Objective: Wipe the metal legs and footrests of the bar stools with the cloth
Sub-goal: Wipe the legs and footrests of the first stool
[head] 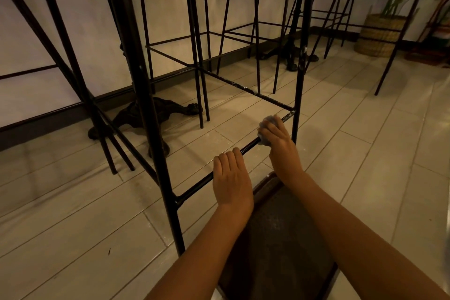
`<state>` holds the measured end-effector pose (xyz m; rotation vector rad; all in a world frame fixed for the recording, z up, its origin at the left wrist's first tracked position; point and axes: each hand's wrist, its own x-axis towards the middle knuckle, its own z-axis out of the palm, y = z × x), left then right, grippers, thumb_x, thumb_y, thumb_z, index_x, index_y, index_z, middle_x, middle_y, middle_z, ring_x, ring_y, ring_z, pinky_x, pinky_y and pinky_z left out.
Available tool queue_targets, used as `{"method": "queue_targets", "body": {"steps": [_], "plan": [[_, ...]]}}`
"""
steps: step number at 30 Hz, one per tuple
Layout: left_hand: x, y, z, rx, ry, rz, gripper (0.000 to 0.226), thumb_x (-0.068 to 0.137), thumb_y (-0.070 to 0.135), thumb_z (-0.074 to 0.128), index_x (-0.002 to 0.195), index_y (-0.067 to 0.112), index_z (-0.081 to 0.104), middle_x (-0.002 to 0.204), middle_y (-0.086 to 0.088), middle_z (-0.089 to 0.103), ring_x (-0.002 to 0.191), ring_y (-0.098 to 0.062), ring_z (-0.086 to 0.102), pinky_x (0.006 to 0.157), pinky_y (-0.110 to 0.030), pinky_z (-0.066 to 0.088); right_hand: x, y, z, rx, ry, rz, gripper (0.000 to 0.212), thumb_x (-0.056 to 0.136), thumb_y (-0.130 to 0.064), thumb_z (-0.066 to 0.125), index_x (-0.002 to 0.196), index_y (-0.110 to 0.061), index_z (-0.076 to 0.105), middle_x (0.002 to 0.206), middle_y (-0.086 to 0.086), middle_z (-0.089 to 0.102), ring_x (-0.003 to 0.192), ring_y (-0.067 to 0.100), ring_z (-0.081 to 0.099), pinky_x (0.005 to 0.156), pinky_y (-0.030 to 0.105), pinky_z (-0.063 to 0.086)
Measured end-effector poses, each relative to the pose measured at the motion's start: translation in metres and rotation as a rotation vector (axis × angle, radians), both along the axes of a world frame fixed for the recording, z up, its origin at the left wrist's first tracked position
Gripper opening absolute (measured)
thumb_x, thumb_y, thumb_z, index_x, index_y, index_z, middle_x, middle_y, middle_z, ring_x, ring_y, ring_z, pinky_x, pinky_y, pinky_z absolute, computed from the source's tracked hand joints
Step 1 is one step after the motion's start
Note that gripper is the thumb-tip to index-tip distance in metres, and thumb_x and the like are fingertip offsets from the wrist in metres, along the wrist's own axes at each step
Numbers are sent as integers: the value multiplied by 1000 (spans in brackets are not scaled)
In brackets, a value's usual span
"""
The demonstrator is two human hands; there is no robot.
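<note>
I see the cloth (266, 121) on the footrest (194, 188).
My right hand (280, 143) grips it bunched around the bar, just beside the right leg (298, 95); my left hand (231, 178) curls its fingers over the same bar, further left.

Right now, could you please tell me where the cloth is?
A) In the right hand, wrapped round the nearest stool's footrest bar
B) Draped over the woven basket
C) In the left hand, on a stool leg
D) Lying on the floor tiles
A: the right hand grips the cloth round the footrest bar, while the left hand holds the same bar with no cloth.
</note>
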<state>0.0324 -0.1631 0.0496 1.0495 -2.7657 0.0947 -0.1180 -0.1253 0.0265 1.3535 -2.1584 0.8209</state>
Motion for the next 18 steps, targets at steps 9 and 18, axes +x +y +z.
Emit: {"method": "queue_targets", "body": {"steps": [9, 18], "plan": [[2, 0, -2, -20, -12, -10, 70, 92, 20, 46, 143, 0, 3, 144, -18, 26, 133, -32, 26, 114, -41, 14, -44, 5, 18, 280, -41, -173, 44, 78, 2, 65, 119, -10, 55, 137, 7, 43, 136, 31, 25, 103, 46, 42], [-1, 0, -2, 1, -15, 6, 72, 92, 22, 46, 143, 0, 0, 145, -18, 23, 134, -33, 23, 115, -41, 12, -22, -3, 17, 68, -143, -108, 24, 84, 9, 52, 102, -2, 63, 121, 14, 55, 120, 29, 45, 99, 40, 45]]}}
